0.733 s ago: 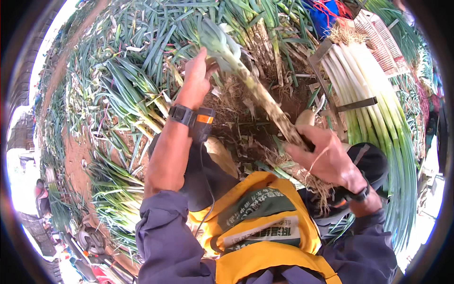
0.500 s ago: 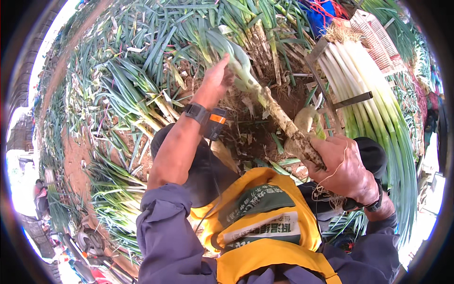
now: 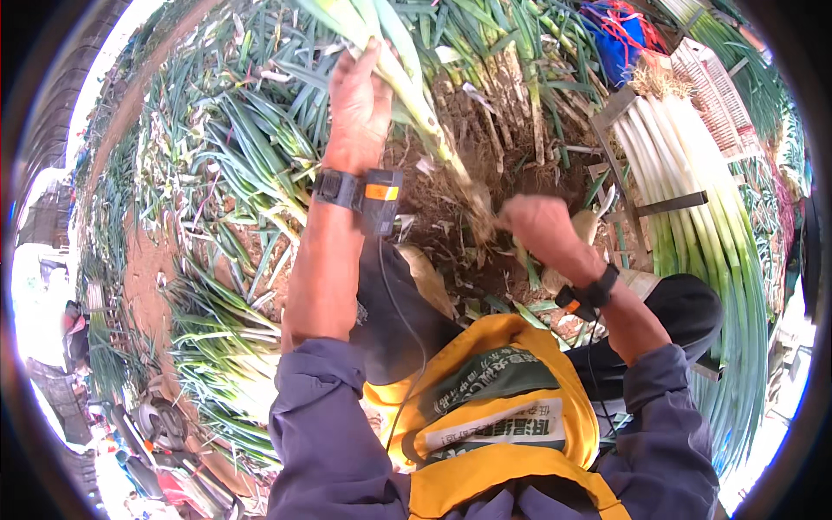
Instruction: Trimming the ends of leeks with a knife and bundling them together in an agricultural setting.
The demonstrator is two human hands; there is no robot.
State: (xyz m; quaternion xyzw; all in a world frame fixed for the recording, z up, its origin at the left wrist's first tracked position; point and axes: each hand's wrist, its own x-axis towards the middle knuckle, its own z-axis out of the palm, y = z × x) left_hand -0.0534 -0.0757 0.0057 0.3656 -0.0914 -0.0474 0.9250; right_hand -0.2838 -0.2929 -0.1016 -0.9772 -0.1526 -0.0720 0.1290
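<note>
My left hand [image 3: 360, 100] is closed round the green upper part of a long green onion [image 3: 418, 111]. Its leaves run out past the top edge, and its soil-stained stem slants down to the right. The root end [image 3: 478, 208] is smeared by motion. Close beside those roots is my right hand [image 3: 539, 227], with its fingers bent and blurred; I cannot make out whether they touch or hold anything. Unpeeled green onions [image 3: 511, 104] with earthy stems lie just beyond.
At right, clean white-stemmed green onions [image 3: 672, 160] rest in a rack with a metal bar [image 3: 672, 204]. A pale crate [image 3: 712, 95] and a blue bag with red string [image 3: 617, 39] stand behind. More green onions [image 3: 230, 347] lie at left. A yellow apron [image 3: 494, 468] covers my lap.
My left hand has moved up and farther away, now gripping the onion's green part. My right hand has let go of the lower stem and moved up and left to the roots.
</note>
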